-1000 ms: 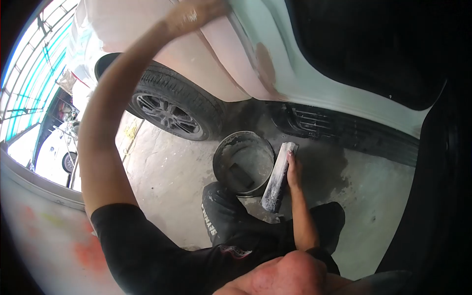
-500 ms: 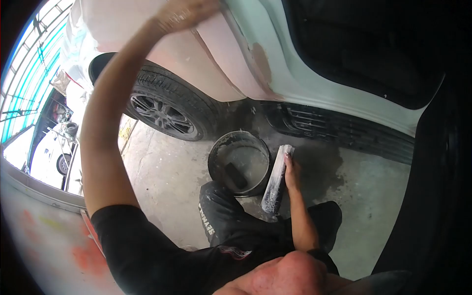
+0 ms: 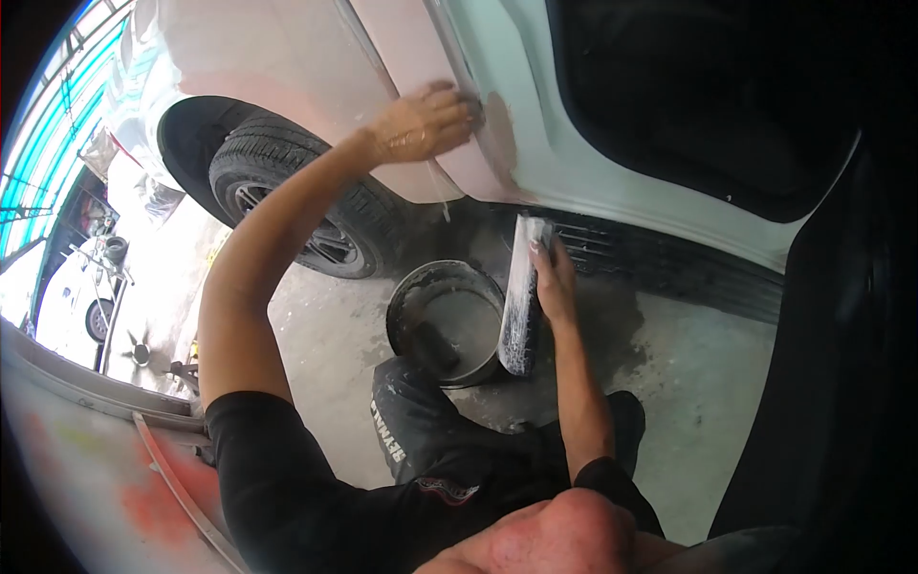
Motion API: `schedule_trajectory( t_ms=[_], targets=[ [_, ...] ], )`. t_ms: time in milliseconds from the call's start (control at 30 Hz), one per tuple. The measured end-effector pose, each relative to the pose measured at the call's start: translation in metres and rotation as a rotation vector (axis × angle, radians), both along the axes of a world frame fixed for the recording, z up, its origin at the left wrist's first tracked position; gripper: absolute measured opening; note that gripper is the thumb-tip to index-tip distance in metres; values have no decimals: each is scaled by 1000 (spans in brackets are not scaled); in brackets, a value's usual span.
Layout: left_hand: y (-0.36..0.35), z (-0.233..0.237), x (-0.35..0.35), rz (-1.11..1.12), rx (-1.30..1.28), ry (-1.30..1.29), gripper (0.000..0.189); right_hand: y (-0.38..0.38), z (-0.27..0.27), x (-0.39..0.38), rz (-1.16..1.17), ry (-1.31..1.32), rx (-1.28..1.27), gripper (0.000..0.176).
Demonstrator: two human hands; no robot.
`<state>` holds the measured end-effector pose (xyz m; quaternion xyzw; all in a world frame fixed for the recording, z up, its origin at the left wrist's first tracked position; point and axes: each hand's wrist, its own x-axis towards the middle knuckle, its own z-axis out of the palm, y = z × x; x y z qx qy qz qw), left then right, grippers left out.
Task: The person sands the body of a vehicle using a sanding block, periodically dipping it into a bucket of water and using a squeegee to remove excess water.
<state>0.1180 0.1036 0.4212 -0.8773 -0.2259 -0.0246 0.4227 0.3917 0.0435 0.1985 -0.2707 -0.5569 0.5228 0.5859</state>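
My left hand (image 3: 423, 126) presses on the pinkish, primed edge of the car body (image 3: 373, 57), its fingers together and bent. Something dark shows by the fingertips, but I cannot make it out. Wet streaks show on the hand, and water runs down the panel below it. In my right hand (image 3: 552, 277) is a long sanding block (image 3: 519, 297), held upright by its upper end, with white residue on its face. Beside the block stands a round dark bucket (image 3: 395, 330) of cloudy water (image 3: 469, 320), in which a dark block (image 3: 435, 346) lies.
A car wheel (image 3: 359, 215) is at the left of the bucket. The black side step (image 3: 669, 268) runs along the car's lower right. Wet patches darken the concrete floor (image 3: 669, 383). A paint-marked panel (image 3: 96, 459) is at lower left.
My left hand has come down the car body to the lower panel edge. My right hand has raised the sanding block towards the car and turned it more upright.
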Motion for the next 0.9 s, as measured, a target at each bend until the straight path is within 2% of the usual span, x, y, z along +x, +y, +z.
schedule_trajectory(
  t_ms=[33,67,167,267,367,567,700,800,900],
  targets=[
    [-5,-5,-2,29,-17,-36,39,5,12,-2,42,28,-40,36],
    [-9,-8,-9,57,-36,-74,50,14,27,-2,35,-37,54,37],
    [-10,14,-55,140,199,-291,72,32,79,-15,25,-77,232,41],
    [-7,36,-93,241,273,-265,86,50,121,-43,-24,-36,385,47],
    [7,26,-99,208,333,-291,95,68,142,-73,-167,-25,573,57],
    [7,22,-99,213,336,-297,99,66,149,-88,-386,-187,685,70],
    [8,22,-98,190,340,-334,96,68,162,-95,-387,-168,708,72],
    [8,19,-97,163,325,-388,93,71,207,-105,-405,-141,786,74],
    [8,20,-96,165,332,-392,94,67,190,-98,-429,-218,786,75]
  ],
)
